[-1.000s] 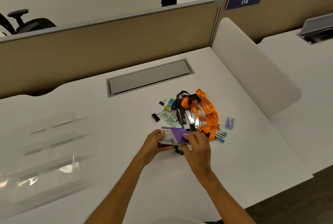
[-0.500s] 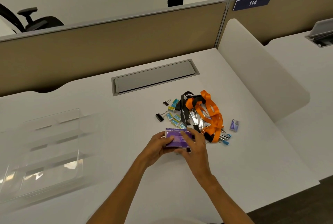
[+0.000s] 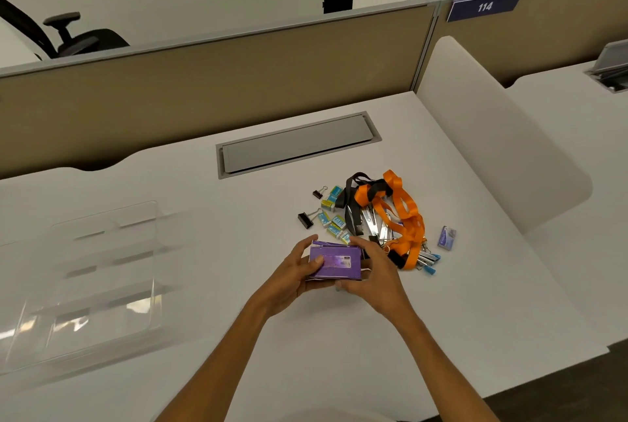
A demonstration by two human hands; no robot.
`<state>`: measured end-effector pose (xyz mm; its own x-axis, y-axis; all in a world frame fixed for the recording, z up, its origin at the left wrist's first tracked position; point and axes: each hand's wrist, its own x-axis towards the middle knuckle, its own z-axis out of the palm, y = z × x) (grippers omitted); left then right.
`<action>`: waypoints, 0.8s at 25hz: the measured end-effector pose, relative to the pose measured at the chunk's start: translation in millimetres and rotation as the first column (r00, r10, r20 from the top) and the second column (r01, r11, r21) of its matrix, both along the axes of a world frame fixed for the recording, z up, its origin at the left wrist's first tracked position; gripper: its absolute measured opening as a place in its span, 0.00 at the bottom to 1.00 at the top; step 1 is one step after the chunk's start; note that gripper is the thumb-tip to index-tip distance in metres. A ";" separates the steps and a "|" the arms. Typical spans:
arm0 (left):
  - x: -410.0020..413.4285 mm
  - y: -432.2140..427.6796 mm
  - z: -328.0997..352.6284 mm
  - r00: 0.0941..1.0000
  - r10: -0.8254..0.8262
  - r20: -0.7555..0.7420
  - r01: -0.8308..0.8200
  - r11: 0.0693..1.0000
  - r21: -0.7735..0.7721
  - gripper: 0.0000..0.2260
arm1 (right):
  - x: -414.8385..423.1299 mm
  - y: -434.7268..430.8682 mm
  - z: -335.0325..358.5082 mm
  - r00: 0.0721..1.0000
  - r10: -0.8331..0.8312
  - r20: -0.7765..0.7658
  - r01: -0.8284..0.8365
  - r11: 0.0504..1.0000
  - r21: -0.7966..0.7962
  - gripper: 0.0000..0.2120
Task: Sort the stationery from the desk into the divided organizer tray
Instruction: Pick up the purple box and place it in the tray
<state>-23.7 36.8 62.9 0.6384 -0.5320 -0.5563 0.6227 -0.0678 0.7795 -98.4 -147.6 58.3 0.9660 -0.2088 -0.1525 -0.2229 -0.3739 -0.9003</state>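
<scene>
Hands: my left hand point(image 3: 292, 277) & right hand point(image 3: 375, 273) both curled round 1 purple box point(image 3: 334, 262), fingers closed on its ends, held just above the desk point(image 3: 339, 353).
Purple box: flat, rectangular, white label strip w/ barcode on top; print too small to read.
Binder clips: 2 black, small one point(image 3: 318, 193) & bigger one point(image 3: 306, 219), beyond my left fingers.
Staple boxes: approx 6 small teal/yellow point(image 3: 334, 222), just past the purple box.
Lanyards: 1 orange point(image 3: 402, 214), 1 black point(image 3: 353, 197), tangled, beyond my right hand.
Small purple packet: 1 point(image 3: 447, 237), well right of my right hand.
Organizer tray: 1 clear divided tray point(image 3: 102, 285), well left of my left hand, blurred.
</scene>
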 end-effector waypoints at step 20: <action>12.6 174.9 29.5 0.732 -0.275 0.623 -0.147 0.829 0.539 0.33 | 53.9 151.9 24.2 0.952 0.302 0.051 -0.302 0.953 -0.007 0.36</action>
<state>-11.1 211.6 92.4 0.9156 -0.3461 -0.2045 -0.0522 -0.6067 0.7932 -44.5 4.3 82.5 0.9904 0.0941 -0.1011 -0.0531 -0.4161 -0.9078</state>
